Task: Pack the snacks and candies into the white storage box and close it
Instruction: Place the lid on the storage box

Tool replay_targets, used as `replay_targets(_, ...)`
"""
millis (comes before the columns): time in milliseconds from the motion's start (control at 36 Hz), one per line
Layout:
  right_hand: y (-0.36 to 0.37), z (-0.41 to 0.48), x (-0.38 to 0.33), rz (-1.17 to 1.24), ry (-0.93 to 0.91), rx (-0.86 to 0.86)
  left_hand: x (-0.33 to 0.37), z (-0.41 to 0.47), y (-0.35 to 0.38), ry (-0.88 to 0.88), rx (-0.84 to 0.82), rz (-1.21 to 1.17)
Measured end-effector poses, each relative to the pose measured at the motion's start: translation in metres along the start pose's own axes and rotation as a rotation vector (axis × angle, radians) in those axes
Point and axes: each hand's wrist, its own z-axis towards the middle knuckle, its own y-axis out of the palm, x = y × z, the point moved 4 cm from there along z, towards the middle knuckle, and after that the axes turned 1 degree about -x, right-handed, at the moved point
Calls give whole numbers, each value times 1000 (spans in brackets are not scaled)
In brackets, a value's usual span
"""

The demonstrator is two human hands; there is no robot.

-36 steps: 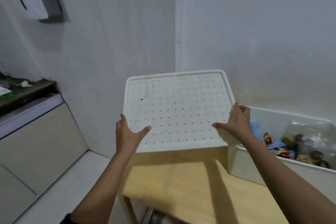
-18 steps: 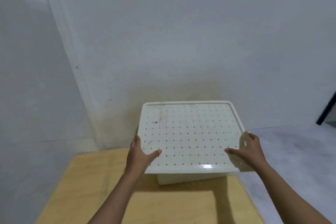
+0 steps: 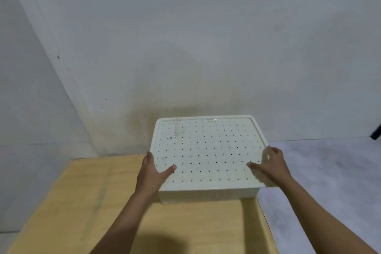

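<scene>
Your one view comes from the camera on your head, wide-angle, facing forward and down. It looks from the near edge of the table (image 3: 195,218) toward its far right corner, where the white storage box (image 3: 206,194) and its lid (image 3: 206,150) sit at arm's reach, with your left hand (image 3: 152,173) and right hand (image 3: 272,165) mid-frame. The wall (image 3: 206,37) fills the upper half.

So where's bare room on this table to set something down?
Bare wood lies left of the white box, out to the table edge, and in front of it between the forearms. Crowded on the right: the box reaches that edge, left hand and right hand gripping its lid.
</scene>
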Motion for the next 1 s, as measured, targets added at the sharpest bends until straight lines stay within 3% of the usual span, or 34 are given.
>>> replay_targets(83,2,14,0,7,-12,-7,2,4,4,-17,35,44)
replay_targets(306,9,45,2,-260,-83,35,9,16,11,-55,93,123)
replay_targets(889,26,57,6,-323,-90,124,5,37,15,-45,94,186)
replay_targets(1000,29,58,5,-362,-111,125,6,39,16,-21,114,295)
